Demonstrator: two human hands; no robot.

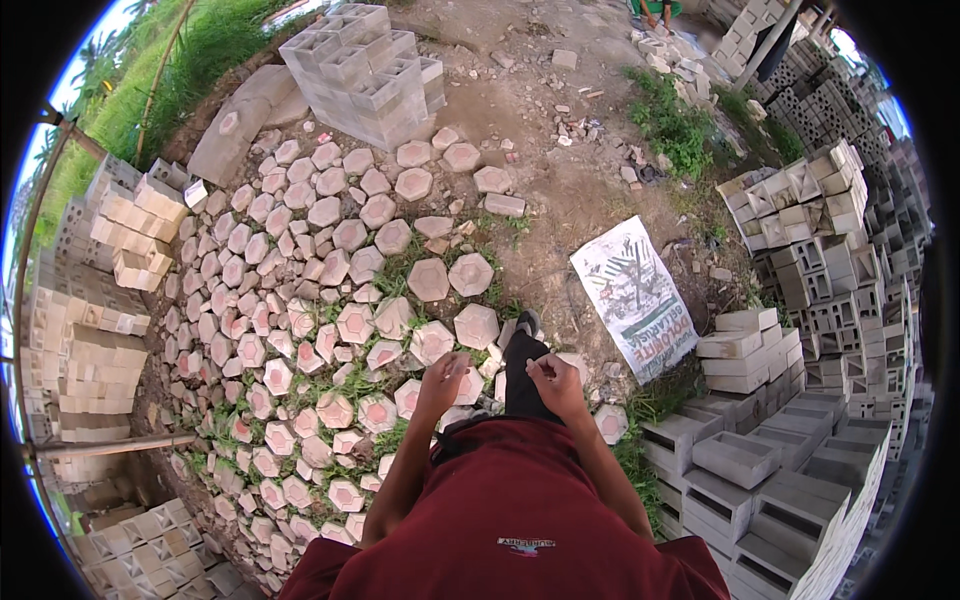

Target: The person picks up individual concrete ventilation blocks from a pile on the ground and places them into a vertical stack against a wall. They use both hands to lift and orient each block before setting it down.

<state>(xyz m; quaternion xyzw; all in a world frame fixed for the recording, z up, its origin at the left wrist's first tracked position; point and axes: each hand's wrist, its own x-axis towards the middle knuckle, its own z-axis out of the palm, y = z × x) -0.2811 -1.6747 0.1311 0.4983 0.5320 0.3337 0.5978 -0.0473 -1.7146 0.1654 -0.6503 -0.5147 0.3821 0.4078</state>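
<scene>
My left hand (445, 380) is in front of my waist, its fingers curled in toward the thumb. Nothing shows in it. Hexagonal paving blocks (432, 343) with reddish centres lie on the ground below and beyond it. My right hand (553, 381) is level with the left, a short gap to its right, beside my dark trouser leg. Its fingers are also curled, with no object visible. One dark shoe (528, 323) shows ahead of the hands, next to a paver. Neither hand touches any block.
A printed white sack (636, 297) lies flat on the dirt at right. Hollow concrete blocks form stacks at right (735, 457), far left (100, 370) and ahead (362, 85). A wooden pole (118, 445) juts in at left. Another person (655, 12) is partly visible far ahead.
</scene>
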